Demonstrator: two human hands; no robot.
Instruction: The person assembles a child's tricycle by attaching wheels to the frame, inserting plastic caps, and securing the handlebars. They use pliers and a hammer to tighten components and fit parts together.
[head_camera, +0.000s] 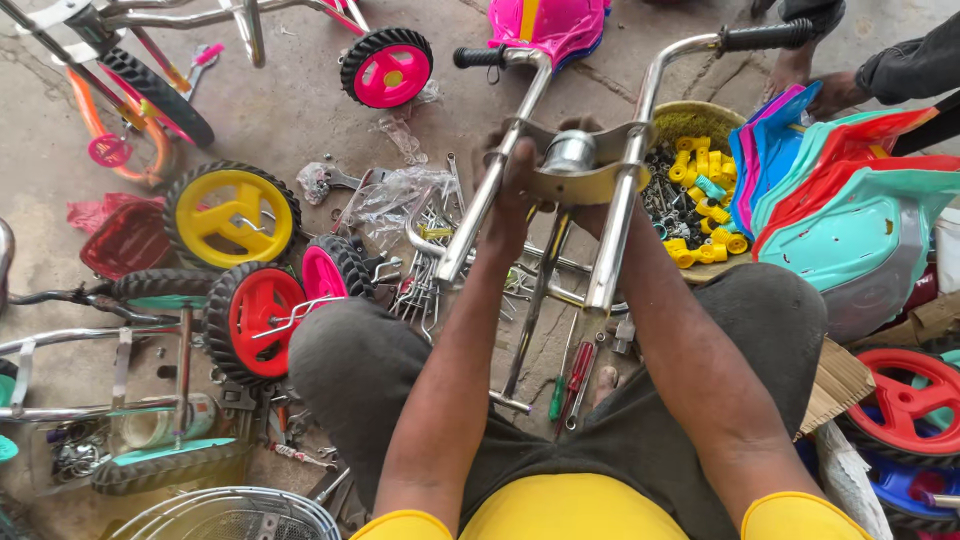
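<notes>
Chrome handlebar (585, 160) stands upright between both hands, left hand (508, 185) and right hand (598, 200) clamped on its bracket.

Head view, steeply down, close

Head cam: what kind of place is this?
Likely a small children's-bicycle assembly or repair spot on a bare concrete floor: both hands grip chrome handlebars, with loose plastic wheels and stacked coloured seat shells around.

The right hand (600, 205) is mostly hidden behind the handlebar bracket (585, 170); a co-worker's sleeve (915, 65), upper right, runs off the frame; the basket's (690, 120) small parts are perhaps bolts.
</notes>
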